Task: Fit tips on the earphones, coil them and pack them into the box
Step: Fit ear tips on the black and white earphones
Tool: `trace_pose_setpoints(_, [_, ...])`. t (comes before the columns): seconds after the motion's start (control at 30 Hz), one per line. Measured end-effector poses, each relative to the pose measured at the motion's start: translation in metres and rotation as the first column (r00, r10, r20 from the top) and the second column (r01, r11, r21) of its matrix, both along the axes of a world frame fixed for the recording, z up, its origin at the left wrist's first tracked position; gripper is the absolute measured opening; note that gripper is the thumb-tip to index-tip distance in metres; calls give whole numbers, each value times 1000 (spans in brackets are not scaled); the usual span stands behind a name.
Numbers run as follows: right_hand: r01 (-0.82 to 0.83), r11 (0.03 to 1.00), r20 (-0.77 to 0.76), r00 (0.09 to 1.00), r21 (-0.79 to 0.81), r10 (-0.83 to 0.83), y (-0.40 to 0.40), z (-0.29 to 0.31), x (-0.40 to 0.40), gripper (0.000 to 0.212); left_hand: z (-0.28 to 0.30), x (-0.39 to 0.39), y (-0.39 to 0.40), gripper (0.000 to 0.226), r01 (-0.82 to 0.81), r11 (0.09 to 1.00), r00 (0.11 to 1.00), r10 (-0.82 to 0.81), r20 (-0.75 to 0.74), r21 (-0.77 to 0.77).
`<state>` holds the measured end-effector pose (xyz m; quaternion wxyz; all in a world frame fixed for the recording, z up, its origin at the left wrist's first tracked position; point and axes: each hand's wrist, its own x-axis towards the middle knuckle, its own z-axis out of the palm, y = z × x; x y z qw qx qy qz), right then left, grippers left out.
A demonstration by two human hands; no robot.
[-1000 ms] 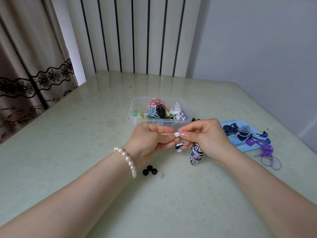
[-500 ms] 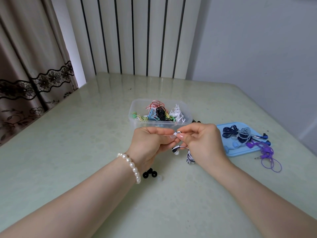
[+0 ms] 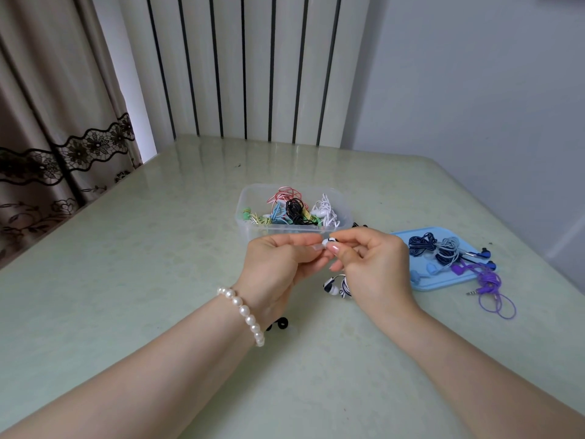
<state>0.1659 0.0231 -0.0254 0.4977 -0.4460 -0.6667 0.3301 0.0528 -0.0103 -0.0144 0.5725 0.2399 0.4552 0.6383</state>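
Pinching earbud [image 3: 327, 242]: left hand [image 3: 278, 264], right hand [image 3: 373, 267]; box [image 3: 253, 231] rim just behind.

A pale green glossy table [image 3: 133, 280] meets a striped wall panel [image 3: 253, 68], a plain wall [image 3: 474, 90] and lace-trimmed curtains [image 3: 47, 122].

Black-and-white striped earphones [image 3: 340, 285]: one earbud [image 3: 329, 241] raised above table, pinched between fingertips of both hands; other bud and bundled cord dangling beneath. Clear plastic box [image 3: 253, 229] just behind, upright, lidless, holding coiled sets in red, green, blue, black, white. Loose black ear tips [image 3: 281, 323] on table, partly hidden by wrist.
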Motion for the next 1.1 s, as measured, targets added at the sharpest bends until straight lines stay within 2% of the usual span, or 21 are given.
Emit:
trace_pose_setpoints(0.2, [56, 995, -5, 998, 83, -55, 3, -5, 0, 15, 0, 4, -2, 16, -7, 1000, 998, 6, 60, 18])
trace_pose_setpoints(0.37, [17, 997, -47, 999, 69, -14, 3, -4, 1, 18, 1, 5, -2, 16, 10, 999, 998, -13, 58, 50])
trace_pose_setpoints(0.57, [-196, 975, -195, 965, -101, 174, 10, 7, 8, 24, 0, -4, 1, 11, 11, 998, 1000, -10, -14, 69])
trace_pose_setpoints(0.7, [-244, 953, -246, 949, -179, 197, 11, 12, 10, 21, 1, -8, 1, 10, 57, 993, 996, -49, -80, 105])
trace_pose_setpoints(0.93, [-338, 906, -296, 919, -254, 260, 9, 13, 11, 18, 1, -6, 0, 12, 26, 977, 956, 37, -290, 210])
trace_pose_setpoints(1.1, [-417, 872, -267, 897, -256, 351, 11, 13, 13, 21, -2, -10, 4, 10, 28, 986, 976, 8, -216, 165])
